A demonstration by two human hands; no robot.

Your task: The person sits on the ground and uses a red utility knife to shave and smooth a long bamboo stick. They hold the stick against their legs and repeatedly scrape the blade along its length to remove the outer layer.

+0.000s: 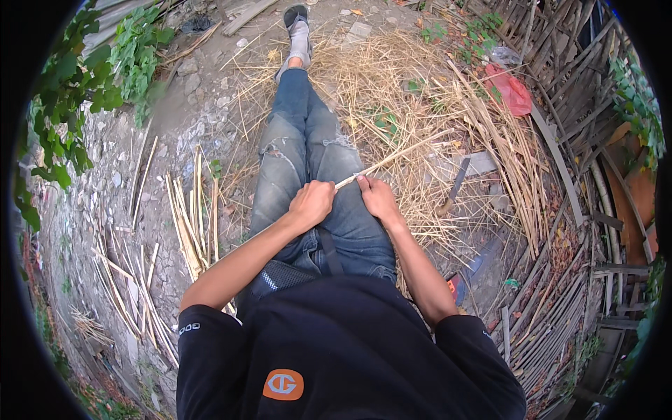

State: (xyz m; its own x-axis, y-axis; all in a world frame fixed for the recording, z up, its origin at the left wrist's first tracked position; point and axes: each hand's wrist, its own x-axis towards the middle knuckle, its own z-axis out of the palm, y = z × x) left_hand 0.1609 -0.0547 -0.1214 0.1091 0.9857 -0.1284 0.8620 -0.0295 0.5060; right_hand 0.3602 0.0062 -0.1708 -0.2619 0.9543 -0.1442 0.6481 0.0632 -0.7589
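In the head view you sit on the ground with your legs stretched out in torn jeans point(308, 161), and both hands meet over your lap on one thin pale bamboo strip point(392, 159). Your left hand point(312, 203) is closed in a fist around the near end of the strip, and your right hand point(379, 198) is closed just beside it, thumb and fingers pinching the same strip where it leaves your lap; the two hands are near each other but not touching. The strip runs up and to your right, its far end lying over the heap of straw-coloured shavings point(420, 105). A long knife point(453, 187) lies on the ground to your right, apart from both hands, and a bundle of cut slats point(192, 210) lies on your left. Whether anything small sits inside either fist cannot be seen. To work this strip well, I judge you should keep the left fist firm as the anchor and let the right fingers guide close to it, so the thin piece bends evenly and does not kink or splinter. Keep the free end clear of the loose shavings so it does not snag.
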